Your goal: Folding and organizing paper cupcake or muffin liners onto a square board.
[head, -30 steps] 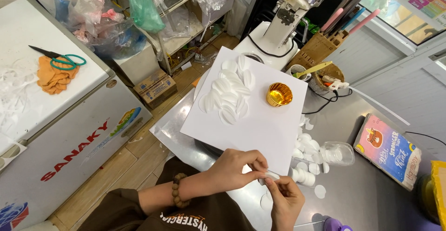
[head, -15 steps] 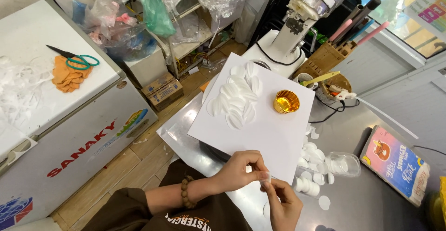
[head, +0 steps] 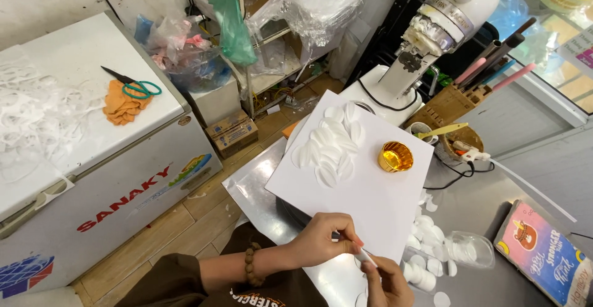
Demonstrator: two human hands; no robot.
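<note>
My left hand (head: 321, 240) and right hand (head: 386, 282) meet at 6 o'clock over the steel table (head: 259, 193); together they pinch a small white disc (head: 365, 256), left fingertips (head: 353, 240) closed on its upper end, right thumb and fingers narrow on its lower end; a bead bracelet (head: 249, 265) sits on my left wrist; the disc hangs just off the near edge of the white board (head: 370, 205), which lies tilted on the table; on the board, towards 12 o'clock from my hands, lies a heap of discs (head: 327, 146), and just at its 3 o'clock a gold foil cup (head: 395, 157); more loose discs (head: 426, 245) lie at 3 o'clock of my hands, beside a clear plastic bag (head: 472, 249); a white mixer (head: 438, 32) stands at 1 o'clock; a colourful booklet (head: 543, 251) lies far at 3 o'clock; at 10 o'clock a chest freezer (head: 80, 159) carries scissors (head: 133, 83) on an orange cloth (head: 123, 106)
</note>
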